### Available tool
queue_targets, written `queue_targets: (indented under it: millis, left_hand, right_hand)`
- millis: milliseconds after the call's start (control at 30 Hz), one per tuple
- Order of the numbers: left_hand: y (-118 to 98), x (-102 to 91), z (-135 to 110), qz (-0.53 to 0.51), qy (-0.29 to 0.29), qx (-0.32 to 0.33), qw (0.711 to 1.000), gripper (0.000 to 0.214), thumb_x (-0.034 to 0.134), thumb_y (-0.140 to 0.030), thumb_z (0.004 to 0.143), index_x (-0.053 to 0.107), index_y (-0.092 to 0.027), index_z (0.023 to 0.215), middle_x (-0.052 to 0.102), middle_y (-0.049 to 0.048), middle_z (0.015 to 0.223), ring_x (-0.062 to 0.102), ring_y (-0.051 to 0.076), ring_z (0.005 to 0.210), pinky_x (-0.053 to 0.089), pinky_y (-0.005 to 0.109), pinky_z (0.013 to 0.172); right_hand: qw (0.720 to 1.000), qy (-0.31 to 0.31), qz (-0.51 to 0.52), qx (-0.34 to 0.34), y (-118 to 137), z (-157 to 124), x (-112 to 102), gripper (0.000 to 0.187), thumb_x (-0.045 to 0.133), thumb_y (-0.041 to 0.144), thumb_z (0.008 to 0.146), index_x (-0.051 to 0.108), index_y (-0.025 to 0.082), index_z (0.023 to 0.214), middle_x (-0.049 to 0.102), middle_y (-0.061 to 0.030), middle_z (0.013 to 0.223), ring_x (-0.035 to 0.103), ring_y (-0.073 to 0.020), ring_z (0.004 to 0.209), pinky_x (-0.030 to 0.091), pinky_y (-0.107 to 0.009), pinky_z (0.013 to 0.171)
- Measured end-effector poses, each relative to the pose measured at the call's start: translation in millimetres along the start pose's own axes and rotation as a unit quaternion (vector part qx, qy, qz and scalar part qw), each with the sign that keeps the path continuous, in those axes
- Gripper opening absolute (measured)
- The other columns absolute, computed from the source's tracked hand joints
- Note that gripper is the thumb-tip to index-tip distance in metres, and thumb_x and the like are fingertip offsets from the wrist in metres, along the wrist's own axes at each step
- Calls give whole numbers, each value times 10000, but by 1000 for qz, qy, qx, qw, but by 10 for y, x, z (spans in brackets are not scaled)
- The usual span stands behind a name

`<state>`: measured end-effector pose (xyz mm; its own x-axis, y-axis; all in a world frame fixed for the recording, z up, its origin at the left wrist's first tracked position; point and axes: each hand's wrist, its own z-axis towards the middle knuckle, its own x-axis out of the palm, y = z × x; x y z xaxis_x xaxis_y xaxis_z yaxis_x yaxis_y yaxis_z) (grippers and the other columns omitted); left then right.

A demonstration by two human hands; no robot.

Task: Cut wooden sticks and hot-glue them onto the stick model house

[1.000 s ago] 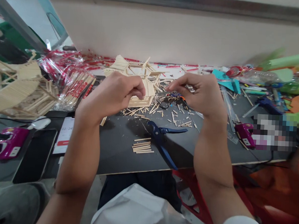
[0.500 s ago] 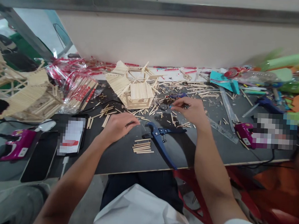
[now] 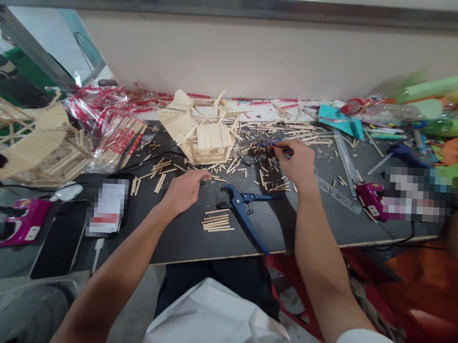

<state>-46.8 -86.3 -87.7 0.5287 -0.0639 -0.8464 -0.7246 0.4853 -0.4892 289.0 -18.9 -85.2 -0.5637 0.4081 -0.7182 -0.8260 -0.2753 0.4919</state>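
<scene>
My left hand rests on the dark tabletop, its fingertips pinched on a thin wooden stick just left of the blue cutter. A small stack of cut sticks lies in front of the cutter. My right hand reaches further back, fingers closed on a slim blue tool among loose stick offcuts. A small house built of sticks stands behind and between both hands.
A phone and a purple glue gun lie at the left, near packets of sticks and a larger stick model. At the right lie a clear ruler, another purple glue gun and coloured craft clutter.
Both hands dropped from in front of the stick house to the table. The left settled by the cutter; the right moved back and rightward to the blue tool.
</scene>
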Motion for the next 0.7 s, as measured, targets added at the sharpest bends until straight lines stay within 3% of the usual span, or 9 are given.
queue_targets:
  millis: [133,300,400,500,700]
  left_hand:
    - [-1,76,11,65,-41,-24,997,305,388,-199,987,624,-188,1181,687,101,1179,624,239,1131,518,357,919]
    - [53,94,35,110,-49,-36,992,288,431,-238,990,626,-145,1179,663,130,1180,587,277,1126,481,394,981]
    - [93,97,47,141,-39,-41,988,309,453,-272,988,658,-131,1171,640,151,1213,567,303,1154,466,423,1005]
    - [113,104,53,157,-47,-57,985,326,437,-286,997,678,-143,1163,642,147,1204,571,304,1140,467,428,998]
    - [135,89,58,181,-43,-65,980,337,402,-273,1007,711,-169,1089,683,139,1010,595,298,1015,483,416,907]
  right_hand:
    - [997,-18,-46,65,-108,-9,23,189,649,308,826,709,161,926,709,-163,945,651,-311,904,513,-471,875]
    - [997,-39,-37,58,-57,-8,43,119,622,283,844,687,185,865,714,-137,895,645,-283,835,509,-450,849]
    - [999,-29,-2,14,99,-22,101,107,591,260,870,675,202,834,714,-110,867,642,-250,774,516,-408,796]
    - [998,23,33,-58,305,-72,228,128,569,243,894,682,196,856,705,-100,864,644,-235,765,523,-378,754]
    - [982,118,56,-136,575,-193,493,154,541,210,931,693,197,907,705,-125,954,631,-283,963,517,-434,878]
